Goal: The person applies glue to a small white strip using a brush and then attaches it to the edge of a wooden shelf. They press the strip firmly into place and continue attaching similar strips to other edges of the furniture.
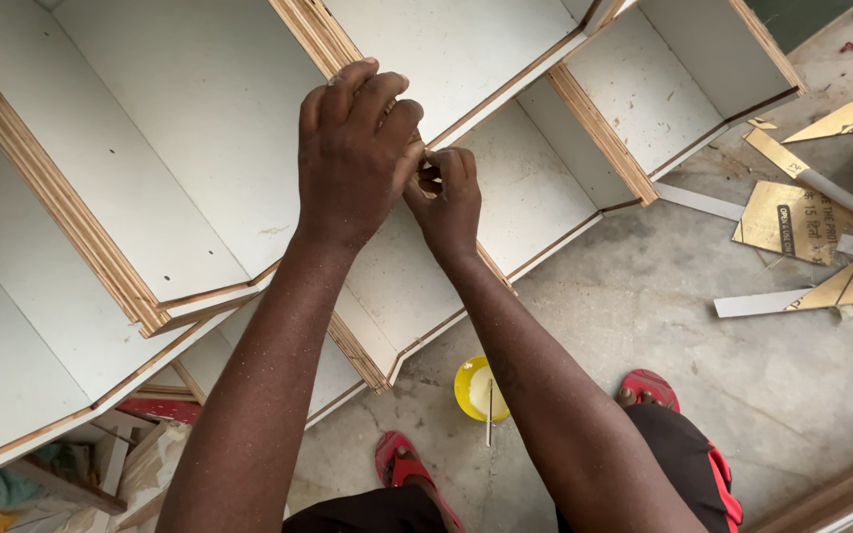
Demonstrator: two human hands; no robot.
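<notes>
1. Head view looks down on a white-faced plywood cabinet (199,148) that fills the upper left and centre of the frame. Its raw layered edges run diagonally, and its dividers form open bays.
2. Bare concrete floor (663,326) takes the lower right. It is open between the cabinet's lower edge and the feet.
3. Offcuts (802,222) of gold-brown board and white strip lie scattered at the right edge, well apart from the hands.
4. A small yellow bowl (476,387) of pale paste, with a thin stick in it, stands on the floor at bottom centre, between two red sandals (649,385).
5. The left hand (357,153) is curled, knuckles up, over the top edge of a divider panel (505,99) in the upper centre.
6. The right hand (449,197) meets it from below, fingertips pinched together against the left hand's fingers at that same edge. Something small may be held between them, but it is too hidden to tell.
</notes>
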